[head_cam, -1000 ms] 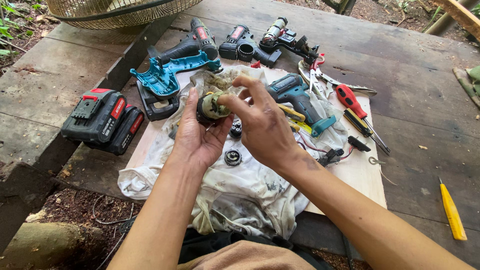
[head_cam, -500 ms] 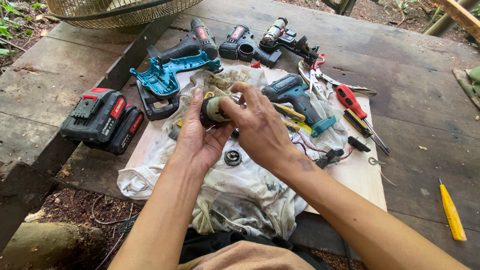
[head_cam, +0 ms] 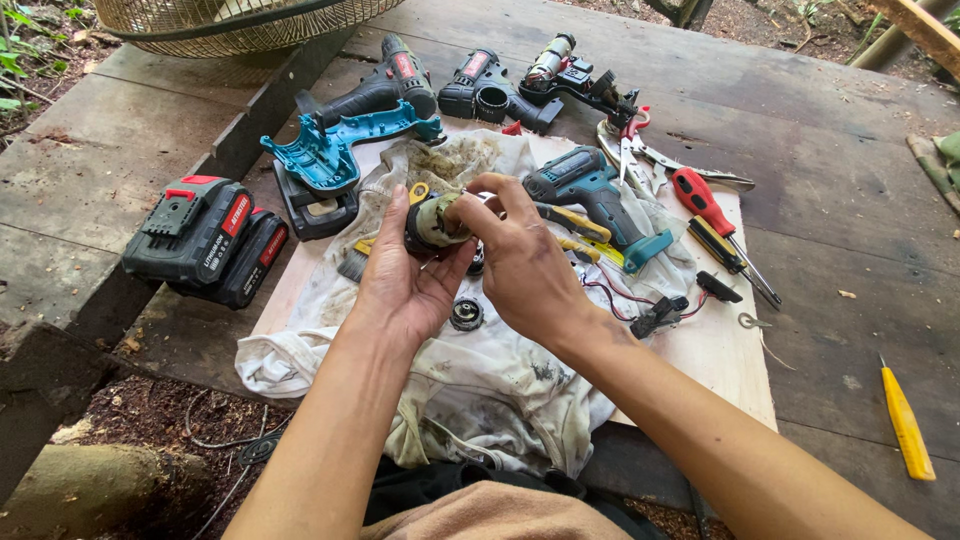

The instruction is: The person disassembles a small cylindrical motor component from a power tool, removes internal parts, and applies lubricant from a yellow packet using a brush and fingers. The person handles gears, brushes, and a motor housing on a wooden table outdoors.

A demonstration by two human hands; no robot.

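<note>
My left hand [head_cam: 400,280] cups a small round motor part [head_cam: 432,222], dirty and greyish-green, above a stained white cloth [head_cam: 470,390]. My right hand [head_cam: 525,265] pinches the front of the same part with fingertips and thumb. Just below the hands, a small round gear piece [head_cam: 466,314] lies on the cloth. A teal drill body [head_cam: 595,195] rests right of the hands. A teal housing shell [head_cam: 330,150] lies to the upper left.
Two black-and-red battery packs [head_cam: 205,240] sit at the left. Other drill parts [head_cam: 490,90], pliers [head_cam: 640,145], red-handled screwdrivers [head_cam: 715,215] and a wired switch [head_cam: 660,315] lie on the board. A yellow tool [head_cam: 905,425] lies on the wooden planks at the right. A wire fan guard [head_cam: 230,20] is at the top.
Both hands have stayed over the cloth with the motor part. The part has turned slightly in my grip, and my right fingers have shifted on its front.
</note>
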